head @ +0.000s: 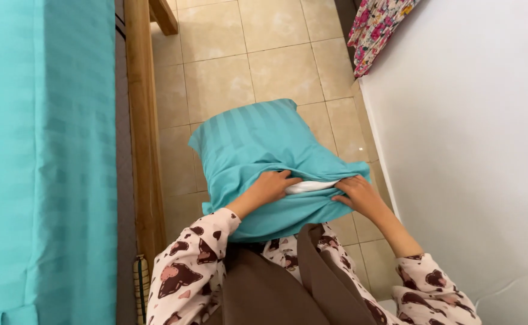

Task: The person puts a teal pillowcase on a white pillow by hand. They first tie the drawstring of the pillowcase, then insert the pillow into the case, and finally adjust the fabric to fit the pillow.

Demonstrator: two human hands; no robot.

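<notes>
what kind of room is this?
Likely a bedroom: a wooden bed frame with a teal sheet, a pillow in a matching teal pillowcase held in both hands, tiled floor.

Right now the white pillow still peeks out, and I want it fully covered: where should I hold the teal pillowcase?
Grip the teal pillowcase by its open hem, from the near side, where the left hand and right hand sit beside the exposed white pillow; the far end looks closed.
</notes>
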